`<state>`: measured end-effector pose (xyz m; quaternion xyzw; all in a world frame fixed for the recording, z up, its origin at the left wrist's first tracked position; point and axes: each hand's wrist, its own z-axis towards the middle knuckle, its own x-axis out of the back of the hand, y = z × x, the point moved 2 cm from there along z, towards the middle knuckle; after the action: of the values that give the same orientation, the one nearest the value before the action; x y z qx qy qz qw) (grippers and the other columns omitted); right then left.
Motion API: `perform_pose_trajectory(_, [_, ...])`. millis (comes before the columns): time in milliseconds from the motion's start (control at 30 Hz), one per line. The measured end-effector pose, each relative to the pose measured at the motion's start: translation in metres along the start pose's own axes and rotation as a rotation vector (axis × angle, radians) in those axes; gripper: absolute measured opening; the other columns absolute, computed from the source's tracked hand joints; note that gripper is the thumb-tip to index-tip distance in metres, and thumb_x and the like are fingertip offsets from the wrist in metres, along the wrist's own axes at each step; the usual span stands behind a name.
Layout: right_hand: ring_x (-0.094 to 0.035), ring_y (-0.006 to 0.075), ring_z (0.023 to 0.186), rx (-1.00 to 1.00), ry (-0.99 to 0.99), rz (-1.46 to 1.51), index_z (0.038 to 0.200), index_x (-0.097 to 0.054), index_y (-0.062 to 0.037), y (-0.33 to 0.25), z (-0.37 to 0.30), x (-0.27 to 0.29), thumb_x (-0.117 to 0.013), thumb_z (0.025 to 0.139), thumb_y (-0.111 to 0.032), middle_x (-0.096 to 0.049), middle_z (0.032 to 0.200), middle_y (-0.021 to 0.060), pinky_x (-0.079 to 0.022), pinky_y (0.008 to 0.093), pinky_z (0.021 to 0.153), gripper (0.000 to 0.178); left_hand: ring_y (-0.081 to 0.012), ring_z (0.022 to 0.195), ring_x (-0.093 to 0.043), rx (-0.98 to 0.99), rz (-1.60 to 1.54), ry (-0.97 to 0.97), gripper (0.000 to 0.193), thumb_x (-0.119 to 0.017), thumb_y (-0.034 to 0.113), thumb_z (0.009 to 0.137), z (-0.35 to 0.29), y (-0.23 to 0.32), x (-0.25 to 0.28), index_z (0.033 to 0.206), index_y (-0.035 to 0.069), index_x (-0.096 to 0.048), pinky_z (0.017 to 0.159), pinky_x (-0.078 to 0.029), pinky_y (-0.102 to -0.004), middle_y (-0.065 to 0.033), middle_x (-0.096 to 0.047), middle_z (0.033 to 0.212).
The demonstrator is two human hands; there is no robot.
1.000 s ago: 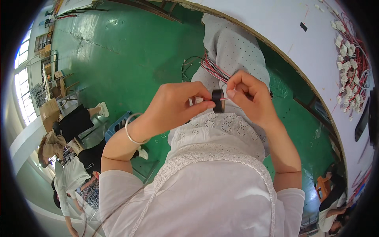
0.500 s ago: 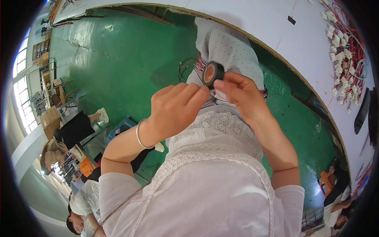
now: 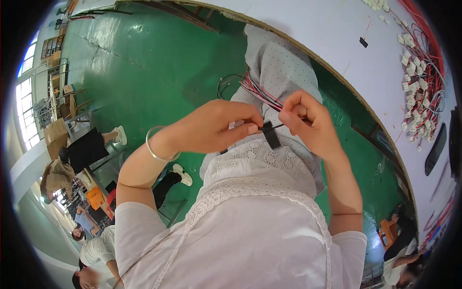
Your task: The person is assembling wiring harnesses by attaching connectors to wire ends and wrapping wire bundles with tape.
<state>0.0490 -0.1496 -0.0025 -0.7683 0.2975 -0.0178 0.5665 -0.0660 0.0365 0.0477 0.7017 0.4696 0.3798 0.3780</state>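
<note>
A short strip of black tape [image 3: 273, 137] hangs from a thin dark wire that runs between my hands, just above my lap. My left hand [image 3: 216, 126], with a bangle at its wrist, pinches the tape's edge and the wire between thumb and forefinger. On the other side, my right hand [image 3: 308, 123] grips the dark wire between thumb and curled fingers. Beyond it, a bundle of red, black and white wires [image 3: 260, 92] lies across my lap on the dotted grey cloth [image 3: 284, 62]. The tape roll cannot be made out.
A white table [image 3: 337, 43] curves around the front and right. On it lie a heap of wires with white connectors [image 3: 421, 91], a small black piece [image 3: 363, 42] and a dark flat object [image 3: 435, 150]. Other people sit at lower left and lower right, over the green floor [image 3: 159, 62].
The black tape roll has gone from view, and a short strip of tape now hangs at the wire. My hands have drawn apart and the right one now grips the wire.
</note>
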Motion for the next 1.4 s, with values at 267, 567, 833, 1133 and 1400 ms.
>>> perform_pose_trajectory(267, [-0.049,0.0016,0.069,-0.214,0.064,-0.43,0.09,-0.071,0.0016,0.007,0.015,-0.004,-0.067,0.094,-0.019,-0.062,0.075,-0.0038,-0.035,0.0216,0.055,0.021,-0.0305,0.07,-0.058,-0.193,0.594,0.224,0.012,-0.064,0.007,0.084,0.005,0.013,-0.018,0.089,0.003,-0.053,0.056,-0.046,-0.041,-0.0108,-0.055,0.077])
perform_pose_trajectory(567, [-0.035,0.0023,0.061,-0.269,0.141,0.514,0.1,-0.07,-0.0038,0.021,0.011,-0.014,-0.069,0.091,-0.02,-0.052,0.073,-0.0052,-0.029,0.0219,0.056,0.018,-0.0166,0.05,-0.045,-0.46,0.658,0.415,0.017,-0.069,0.016,0.089,0.012,-0.005,-0.015,0.082,0.006,-0.058,0.044,-0.034,-0.0312,-0.0037,-0.047,0.06])
perform_pose_trajectory(833, [-0.047,0.0095,0.075,0.272,-0.182,0.355,0.096,-0.07,-0.0026,0.016,-0.01,0.014,-0.075,0.075,-0.011,-0.055,0.084,-0.0012,-0.037,0.0249,0.067,0.023,-0.0013,0.053,-0.031,0.267,-0.755,-0.12,0.021,-0.048,0.017,0.105,0.004,-0.007,-0.012,0.095,0.004,-0.061,0.049,-0.022,-0.0199,0.0076,-0.038,0.062])
perform_pose_trajectory(1133, [-0.054,0.0194,0.081,0.496,-0.167,-0.513,0.084,-0.07,-0.0062,-0.02,-0.023,0.021,-0.06,0.055,0.001,-0.057,0.088,0.0078,-0.04,0.032,0.066,0.031,-0.0342,0.069,-0.056,-0.34,0.542,0.195,0.01,-0.052,0.0,0.091,0.016,0.023,-0.023,0.1,-0.002,-0.056,0.066,-0.046,-0.0417,-0.0158,-0.056,0.076])
perform_pose_trajectory(1400, [-0.052,0.0096,0.063,0.268,0.101,-0.301,0.089,-0.063,-0.0028,-0.024,-0.033,0.01,-0.064,0.074,0.0,-0.059,0.079,0.0032,-0.036,0.0258,0.057,0.014,-0.0295,0.06,-0.055,-0.156,0.272,0.072,0.008,-0.062,-0.001,0.083,0.013,0.031,-0.019,0.089,0.001,-0.057,0.055,-0.044,-0.0369,-0.0122,-0.059,0.075])
